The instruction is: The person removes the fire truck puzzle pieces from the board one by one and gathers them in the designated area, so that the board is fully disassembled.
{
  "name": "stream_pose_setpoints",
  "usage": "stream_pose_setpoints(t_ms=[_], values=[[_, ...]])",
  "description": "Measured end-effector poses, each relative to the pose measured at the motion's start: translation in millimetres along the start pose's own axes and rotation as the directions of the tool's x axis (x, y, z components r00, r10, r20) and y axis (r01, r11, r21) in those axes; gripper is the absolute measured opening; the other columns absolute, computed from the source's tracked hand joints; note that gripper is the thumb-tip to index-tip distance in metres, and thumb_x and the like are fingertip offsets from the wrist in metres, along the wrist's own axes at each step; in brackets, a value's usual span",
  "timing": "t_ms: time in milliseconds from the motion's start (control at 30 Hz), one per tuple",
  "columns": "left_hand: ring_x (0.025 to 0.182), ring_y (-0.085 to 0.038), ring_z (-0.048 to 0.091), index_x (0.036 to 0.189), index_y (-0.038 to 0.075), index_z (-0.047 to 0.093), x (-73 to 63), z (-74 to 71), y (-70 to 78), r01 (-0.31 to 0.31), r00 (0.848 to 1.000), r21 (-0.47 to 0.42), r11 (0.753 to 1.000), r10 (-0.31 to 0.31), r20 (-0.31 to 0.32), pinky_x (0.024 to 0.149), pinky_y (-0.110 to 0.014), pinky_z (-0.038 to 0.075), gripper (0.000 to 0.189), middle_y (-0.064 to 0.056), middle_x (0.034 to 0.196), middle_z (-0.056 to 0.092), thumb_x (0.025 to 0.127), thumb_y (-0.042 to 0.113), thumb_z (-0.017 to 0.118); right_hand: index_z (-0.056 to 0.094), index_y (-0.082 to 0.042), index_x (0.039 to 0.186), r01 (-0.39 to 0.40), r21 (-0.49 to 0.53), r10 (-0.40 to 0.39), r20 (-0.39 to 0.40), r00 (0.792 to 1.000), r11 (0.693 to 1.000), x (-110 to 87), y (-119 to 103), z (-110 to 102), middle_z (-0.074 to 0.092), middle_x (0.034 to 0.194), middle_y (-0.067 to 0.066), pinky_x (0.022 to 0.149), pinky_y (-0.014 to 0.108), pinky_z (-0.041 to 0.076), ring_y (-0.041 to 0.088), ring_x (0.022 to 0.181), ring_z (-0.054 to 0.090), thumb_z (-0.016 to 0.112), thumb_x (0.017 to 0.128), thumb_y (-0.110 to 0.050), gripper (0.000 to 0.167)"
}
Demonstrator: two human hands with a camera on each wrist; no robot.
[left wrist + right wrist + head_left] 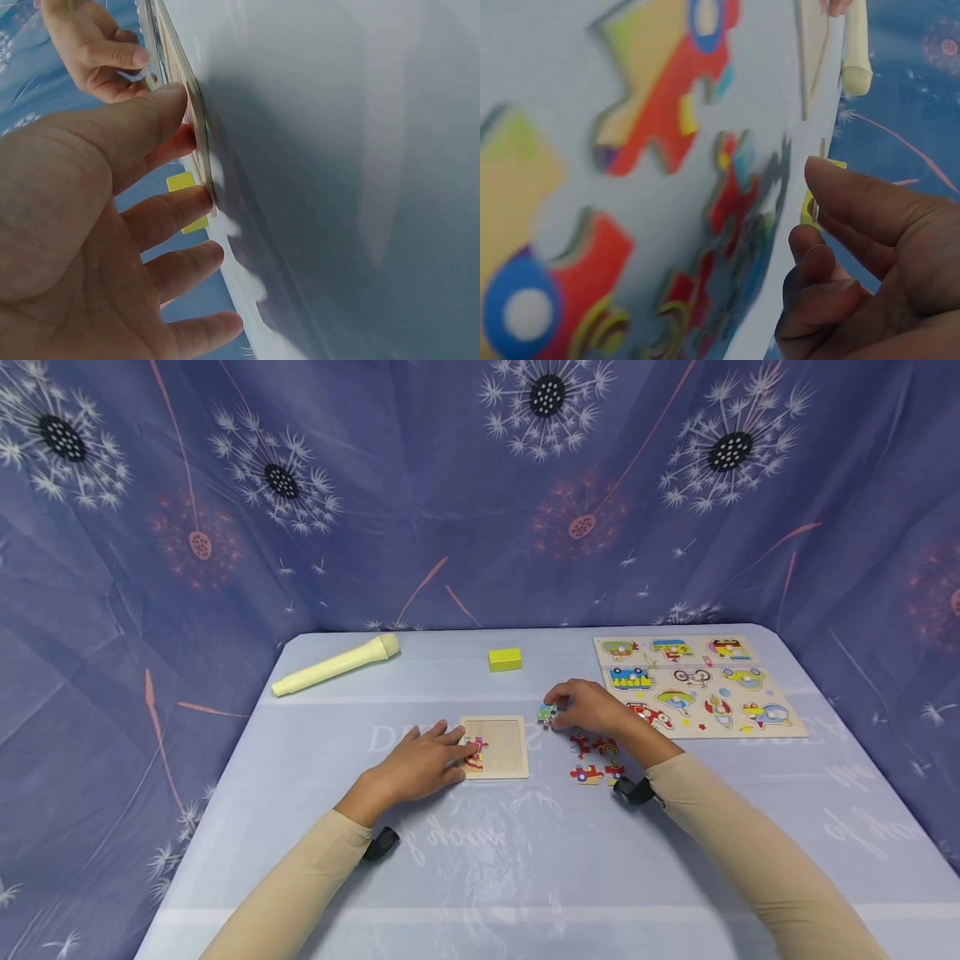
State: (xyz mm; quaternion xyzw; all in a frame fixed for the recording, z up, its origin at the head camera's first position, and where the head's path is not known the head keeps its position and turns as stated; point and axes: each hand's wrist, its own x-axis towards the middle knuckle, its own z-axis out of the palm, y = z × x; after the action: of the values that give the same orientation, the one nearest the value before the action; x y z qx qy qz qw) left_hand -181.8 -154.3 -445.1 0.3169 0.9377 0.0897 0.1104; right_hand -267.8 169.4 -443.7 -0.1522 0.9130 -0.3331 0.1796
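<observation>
My left hand (426, 762) lies spread over the left side of a small square wooden puzzle tray (507, 749). Its index fingertip touches a red-and-pink jigsaw piece (474, 762) inside the tray, and in the left wrist view the thumb (154, 120) rests at the tray's edge. To the right of the tray, my right hand (588, 706) pinches a green-and-blue jigsaw piece (547, 713) between thumb and fingers. In the right wrist view that piece shows only as a thin edge (814, 210). Several loose red jigsaw pieces (587, 774) lie below this hand.
A wooden board with vehicle pictures (701, 722) lies at the back right, partly behind my right forearm. A yellow-green block (505, 660) sits at the back middle. The pale yellow microphone-shaped stick (333, 667) is at the back left. Patterned curtain (420, 485) surrounds the table.
</observation>
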Motion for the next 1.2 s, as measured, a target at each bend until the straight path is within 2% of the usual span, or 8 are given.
stream_pose_setpoints(t_ms=[267, 433, 633, 833, 900, 1033, 1100, 1200], values=[[0.148, -0.041, 0.035, 0.147, 0.021, 0.058, 0.4, 1.7, 1.1, -0.006, 1.0, 0.006, 1.0, 0.006, -0.002, 0.11, -0.072, 0.029, 0.048, -0.011, 0.158, 0.044, 0.102, 0.036, 0.063, 0.071, -0.012, 0.126, -0.048, -0.038, 0.049, 0.029, 0.998, 0.998, 3.5, 8, 5, 0.064, 0.117, 0.011, 0.092, 0.043, 0.049, 0.027, 0.105, 0.055, 0.079, 0.087, -0.009, 0.039], [0.147, -0.043, 0.036, 0.146, 0.019, 0.059, 0.1, 1.1, 2.3, -0.011, 1.0, 0.007, 1.0, 0.011, 0.0, 0.11, -0.072, 0.03, 0.047, -0.012, 0.158, 0.045, 0.102, 0.036, 0.063, 0.069, -0.011, 0.127, -0.007, -0.049, 0.007, -0.005, 1.0, 0.999, 2.4, 6, 6, 0.063, 0.11, 0.01, 0.083, 0.039, 0.048, 0.026, 0.098, 0.055, 0.077, 0.088, -0.007, 0.04], [0.148, -0.04, 0.037, 0.146, 0.021, 0.06, 2.2, 0.3, 0.4, -0.007, 1.0, 0.013, 1.0, 0.007, 0.005, 0.11, -0.07, 0.031, 0.046, -0.01, 0.157, 0.046, 0.102, 0.037, 0.063, 0.07, -0.005, 0.123, 0.112, -0.028, -0.113, -0.062, 0.992, 0.993, -0.2, -24, 21, 0.064, 0.108, 0.012, 0.079, 0.037, 0.049, 0.024, 0.095, 0.057, 0.075, 0.091, -0.01, 0.033], [0.149, -0.04, 0.035, 0.146, 0.021, 0.059, 4.9, -0.5, -2.5, -0.014, 1.0, -0.048, 0.999, 0.015, 0.023, 0.111, -0.071, 0.03, 0.045, -0.011, 0.158, 0.045, 0.103, 0.036, 0.061, 0.065, -0.006, 0.131, 0.213, -0.077, -0.204, 0.102, 0.974, 0.974, 2.6, -61, 60, 0.064, 0.107, 0.008, 0.086, 0.037, 0.049, 0.02, 0.097, 0.058, 0.081, 0.088, -0.025, 0.05], [0.148, -0.041, 0.035, 0.145, 0.019, 0.06, 5.1, -0.9, -3.0, -0.023, 0.999, -0.077, 0.997, 0.025, 0.022, 0.111, -0.072, 0.029, 0.045, -0.013, 0.157, 0.045, 0.103, 0.034, 0.062, 0.064, -0.008, 0.132, 0.216, -0.135, -0.2, 0.122, 0.972, 0.967, 2.7, -68, 71, 0.062, 0.107, 0.006, 0.085, 0.037, 0.049, 0.018, 0.094, 0.057, 0.083, 0.086, -0.03, 0.054], [0.146, -0.042, 0.039, 0.144, 0.011, 0.06, 6.2, -0.4, -4.3, -0.016, 1.0, -0.103, 0.995, 0.016, -0.002, 0.111, -0.07, 0.031, 0.048, -0.015, 0.153, 0.05, 0.101, 0.032, 0.066, 0.067, -0.012, 0.124, 0.2, -0.243, -0.186, 0.08, 0.979, 0.949, 2.0, -76, 88, 0.058, 0.105, 0.003, 0.076, 0.035, 0.048, 0.016, 0.086, 0.055, 0.084, 0.085, -0.031, 0.046], [0.139, -0.041, 0.049, 0.141, 0.007, 0.06, 8.1, 0.3, -5.4, -0.011, 0.999, -0.104, 0.995, 0.008, -0.036, 0.109, -0.064, 0.037, 0.049, -0.016, 0.144, 0.059, 0.099, 0.03, 0.069, 0.069, -0.012, 0.121, 0.192, -0.259, -0.183, 0.056, 0.981, 0.947, 0.5, -78, 93, 0.057, 0.104, 0.003, 0.073, 0.035, 0.047, 0.016, 0.084, 0.055, 0.085, 0.085, -0.028, 0.043], [0.134, -0.039, 0.053, 0.142, 0.003, 0.057, 12.8, -0.5, -6.6, -0.002, 0.996, -0.093, 0.996, -0.006, -0.088, 0.109, -0.059, 0.041, 0.056, -0.016, 0.138, 0.062, 0.096, 0.03, 0.073, 0.07, -0.01, 0.12, 0.197, -0.261, -0.195, 0.031, 0.98, 0.945, -0.5, -81, 95, 0.058, 0.104, 0.004, 0.075, 0.036, 0.048, 0.016, 0.086, 0.055, 0.085, 0.084, -0.025, 0.042]])
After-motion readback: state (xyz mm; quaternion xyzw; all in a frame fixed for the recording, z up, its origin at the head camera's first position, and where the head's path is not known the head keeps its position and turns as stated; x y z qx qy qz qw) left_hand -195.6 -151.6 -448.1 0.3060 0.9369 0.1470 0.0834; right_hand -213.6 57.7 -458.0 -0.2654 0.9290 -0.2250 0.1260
